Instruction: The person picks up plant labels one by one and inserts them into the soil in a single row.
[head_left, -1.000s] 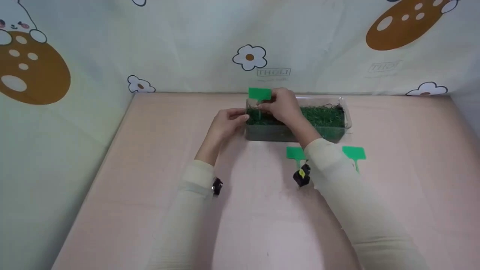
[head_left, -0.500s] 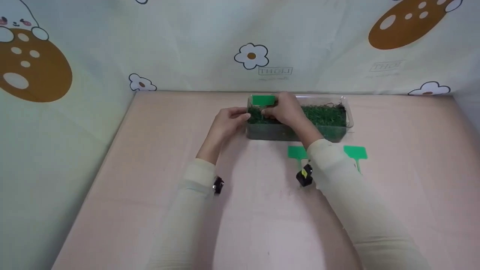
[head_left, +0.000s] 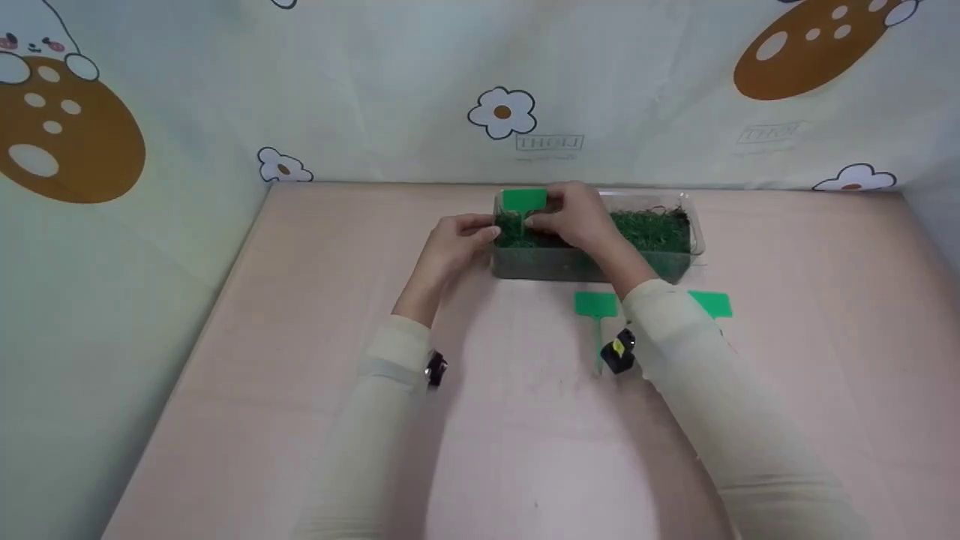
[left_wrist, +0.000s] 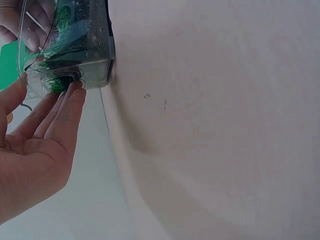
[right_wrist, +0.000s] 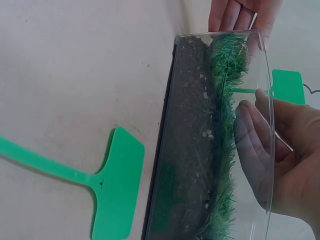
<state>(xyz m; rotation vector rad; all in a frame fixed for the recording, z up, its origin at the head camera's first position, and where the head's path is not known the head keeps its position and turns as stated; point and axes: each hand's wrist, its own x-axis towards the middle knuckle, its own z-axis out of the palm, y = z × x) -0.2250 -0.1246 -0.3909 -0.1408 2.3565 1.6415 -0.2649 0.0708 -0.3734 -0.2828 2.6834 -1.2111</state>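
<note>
A clear rectangular container (head_left: 540, 264) holds dark soil topped with green grass (head_left: 651, 231). Upright in the grass near its left end stands a green T-shaped plant label (head_left: 524, 199). My right hand (head_left: 583, 216) is over the container, thumb and fingertips right beside the label's stem; in the right wrist view they look slightly apart from it. At the container's left end, my left hand (head_left: 454, 244) rests its fairly straight fingers against the end wall, thumb near the rim. The left wrist view shows these fingertips (left_wrist: 75, 90) on the clear plastic.
On the pink table (head_left: 315, 300), a second green plant label (head_left: 596, 304) lies in front of the container. Another green label (head_left: 712, 303) lies to its right, partly hidden by my right sleeve. A patterned cloth wall (head_left: 375, 90) rises behind the container.
The plant label has gone down into the grass. My right hand moved down with it, then shifted slightly right, off the stem. My left hand has stayed at the container's end.
</note>
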